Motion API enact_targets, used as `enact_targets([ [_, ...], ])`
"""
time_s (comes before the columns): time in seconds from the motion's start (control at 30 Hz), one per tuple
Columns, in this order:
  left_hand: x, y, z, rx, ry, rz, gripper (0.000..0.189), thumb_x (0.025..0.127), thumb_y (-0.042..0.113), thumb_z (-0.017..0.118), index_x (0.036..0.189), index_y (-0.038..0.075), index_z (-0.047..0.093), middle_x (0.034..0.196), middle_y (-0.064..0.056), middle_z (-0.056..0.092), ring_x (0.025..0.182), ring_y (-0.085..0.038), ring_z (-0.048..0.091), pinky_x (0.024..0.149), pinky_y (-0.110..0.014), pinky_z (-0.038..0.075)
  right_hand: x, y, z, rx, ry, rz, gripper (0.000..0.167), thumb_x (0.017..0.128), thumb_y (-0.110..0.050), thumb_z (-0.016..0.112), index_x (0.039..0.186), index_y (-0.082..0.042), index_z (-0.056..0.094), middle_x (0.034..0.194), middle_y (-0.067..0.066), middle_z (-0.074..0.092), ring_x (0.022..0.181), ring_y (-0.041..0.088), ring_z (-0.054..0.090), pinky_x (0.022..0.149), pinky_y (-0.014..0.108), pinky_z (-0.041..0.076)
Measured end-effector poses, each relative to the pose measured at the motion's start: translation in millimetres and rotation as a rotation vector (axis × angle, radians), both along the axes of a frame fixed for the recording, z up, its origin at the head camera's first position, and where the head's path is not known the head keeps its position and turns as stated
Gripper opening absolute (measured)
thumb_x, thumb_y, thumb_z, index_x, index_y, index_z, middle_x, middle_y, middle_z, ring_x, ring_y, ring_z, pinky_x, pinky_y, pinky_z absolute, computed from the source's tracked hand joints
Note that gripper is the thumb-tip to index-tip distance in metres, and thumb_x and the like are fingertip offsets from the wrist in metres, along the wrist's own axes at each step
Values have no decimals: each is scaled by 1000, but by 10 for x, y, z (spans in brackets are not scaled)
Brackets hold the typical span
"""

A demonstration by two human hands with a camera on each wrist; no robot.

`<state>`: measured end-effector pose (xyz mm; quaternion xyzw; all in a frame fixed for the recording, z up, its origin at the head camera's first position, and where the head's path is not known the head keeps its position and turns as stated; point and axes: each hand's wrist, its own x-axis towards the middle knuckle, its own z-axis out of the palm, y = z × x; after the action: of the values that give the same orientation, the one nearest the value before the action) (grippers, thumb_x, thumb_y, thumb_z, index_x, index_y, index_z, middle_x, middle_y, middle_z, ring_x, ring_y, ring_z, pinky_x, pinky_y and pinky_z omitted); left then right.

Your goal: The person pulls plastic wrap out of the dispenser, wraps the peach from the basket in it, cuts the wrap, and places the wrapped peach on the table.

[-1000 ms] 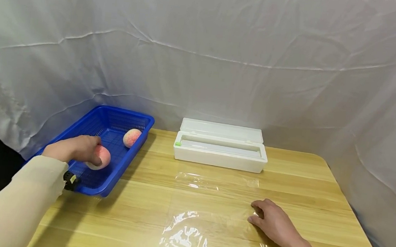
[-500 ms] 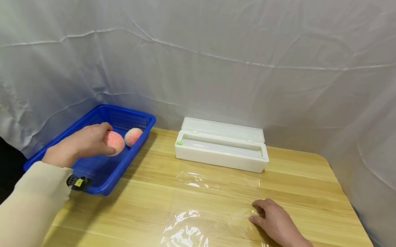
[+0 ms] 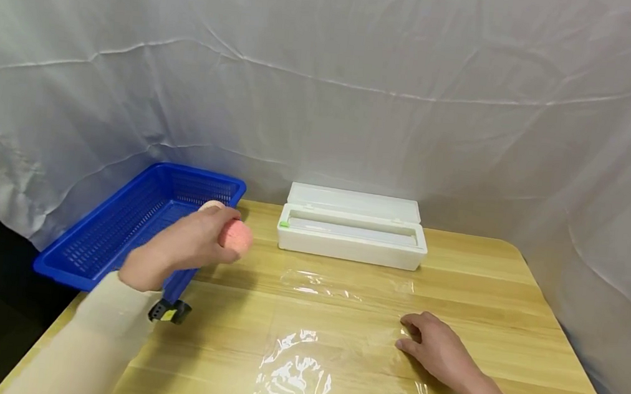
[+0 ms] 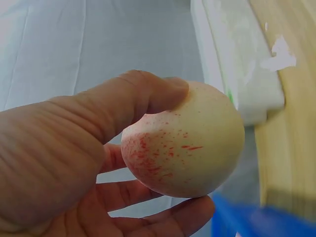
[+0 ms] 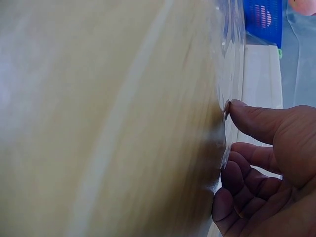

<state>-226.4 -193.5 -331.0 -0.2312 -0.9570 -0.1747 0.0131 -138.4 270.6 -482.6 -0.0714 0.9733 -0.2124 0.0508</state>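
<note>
My left hand [image 3: 187, 242] grips a pink-and-cream peach [image 3: 237, 236], held above the right edge of the blue basket [image 3: 101, 228]. In the left wrist view the thumb lies over the top of the peach, with fingers round its far side and underneath. A second peach [image 3: 212, 204] shows partly behind that hand, in the basket. A sheet of clear plastic film [image 3: 300, 371] lies on the table, wrinkled and shiny at its near end. At its right edge rests my right hand [image 3: 442, 353], fingers relaxed, with thumb and fingertips touching the film and a gap between thumb and forefinger.
A long white film dispenser box [image 3: 350, 250] stands at the back of the wooden table [image 3: 510, 289], lid raised, with a small green piece at its left end. Pale grey cloth [image 3: 358, 100] hangs behind and around the table.
My left hand has lifted the peach from the basket's middle and carried it rightward over the rim. The basket has tilted or shifted slightly. My right hand has stayed on the film's edge.
</note>
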Motion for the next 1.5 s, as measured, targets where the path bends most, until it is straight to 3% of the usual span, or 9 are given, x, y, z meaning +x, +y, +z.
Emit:
enact_targets([
  [0.33, 242, 680, -370, 29, -3, -220, 65, 78, 15, 89, 136, 4, 62, 122, -14, 67, 104, -28, 67, 91, -46, 58, -7, -4, 6, -5, 14, 12, 39, 92, -28, 83, 123, -7, 72, 92, -5, 59, 82, 12, 52, 75, 33, 49],
  [0.5, 383, 1013, -540, 26, -50, -337, 66, 79, 11, 89, 138, 5, 62, 133, -14, 65, 113, -29, 67, 99, -46, 57, 0, -3, 9, -5, 14, 11, 39, 92, -28, 83, 123, -7, 73, 92, -5, 60, 82, 12, 52, 75, 34, 49],
  [0.7, 517, 1335, -681, -16, -112, -444, 64, 85, 17, 86, 143, 12, 61, 141, -6, 63, 123, -22, 63, 108, -39, 53, 14, 8, 17, -13, 0, 17, 39, 92, -27, 83, 124, -6, 72, 91, -5, 59, 81, 12, 51, 72, 31, 47],
  [0.93, 581, 1590, -790, -85, -94, -633, 61, 88, 16, 84, 144, 21, 60, 142, 6, 62, 131, -8, 57, 112, -29, 44, 2, 10, 16, -9, 9, 14, 40, 92, -28, 83, 124, -7, 72, 93, -5, 61, 82, 12, 52, 75, 33, 49],
  [1.07, 602, 1671, -854, -93, -116, -664, 59, 90, 16, 83, 144, 23, 61, 144, 10, 60, 128, -8, 57, 110, -26, 44, 0, 2, 23, -25, 0, 17, 41, 92, -29, 83, 124, -7, 73, 95, -5, 62, 84, 11, 53, 75, 33, 50],
  [1.3, 667, 1718, -942, -47, -160, -632, 52, 96, 7, 76, 142, 24, 61, 145, 15, 61, 121, -11, 58, 108, -24, 46, 4, 4, 27, -37, 5, 24, 40, 92, -30, 83, 123, -7, 72, 93, -5, 60, 83, 12, 51, 73, 32, 47],
  [1.5, 738, 1712, -1001, -84, -206, -594, 66, 93, 7, 79, 148, 32, 54, 162, -3, 44, 146, -21, 45, 111, -31, 48, 8, 12, 21, -30, -2, 15, 39, 92, -28, 82, 123, -7, 72, 90, -4, 57, 81, 12, 50, 71, 30, 45],
])
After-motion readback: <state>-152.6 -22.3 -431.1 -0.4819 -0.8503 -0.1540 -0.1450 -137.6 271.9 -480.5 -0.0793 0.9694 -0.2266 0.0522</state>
